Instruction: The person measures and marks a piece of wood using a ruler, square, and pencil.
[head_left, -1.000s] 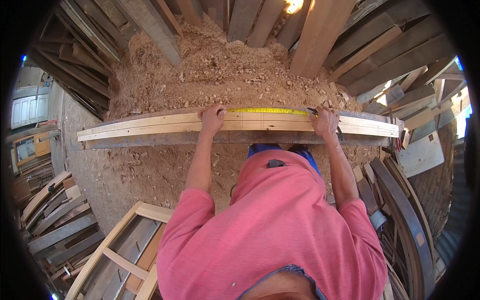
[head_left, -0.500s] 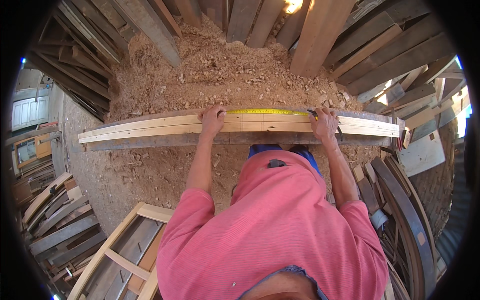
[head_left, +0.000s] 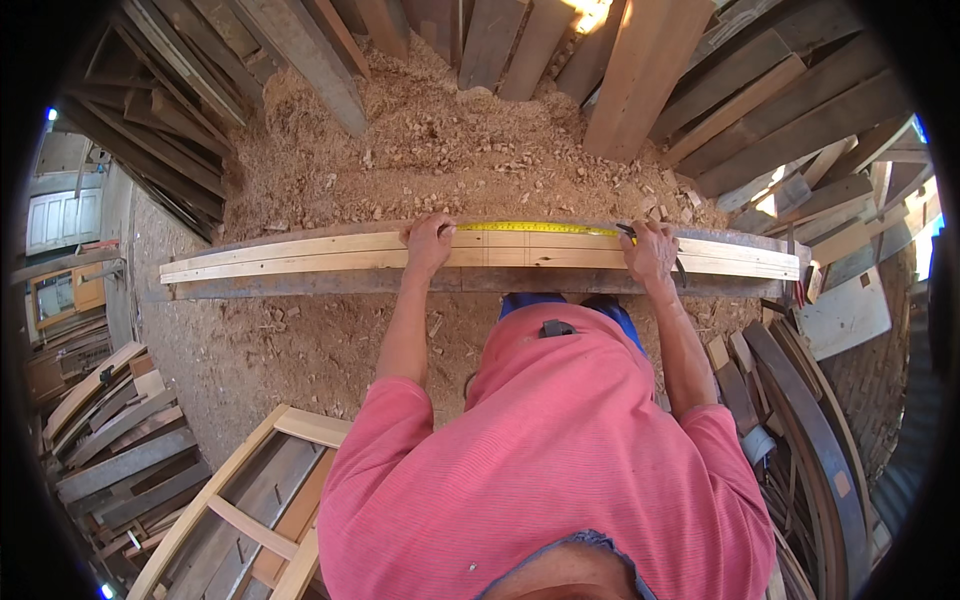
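Observation:
A yellow tape measure (head_left: 540, 228) lies stretched along the far edge of a pale wooden board (head_left: 340, 250). My left hand (head_left: 428, 243) is closed at the left end of the tape, its fingertips pinching there against the wood. At the other end, my right hand (head_left: 653, 252) is closed round the tape measure, whose case is mostly hidden by the fingers. A slim dark pointed thing (head_left: 626, 231) sticks out by the right thumb; its kind is unclear. Thin pencil-like lines cross the board between my hands, and long lines run along it.
The board rests on a darker, weathered plank bench (head_left: 400, 283). Wood shavings (head_left: 450, 150) cover the ground beyond. Planks (head_left: 645, 75) lean along the far side. A wooden frame (head_left: 255, 525) lies at lower left, and stacked curved timbers (head_left: 815, 440) stand at right.
The whole view has shifted very slightly. Both hands keep their hold on the tape measure, and the board stays in place.

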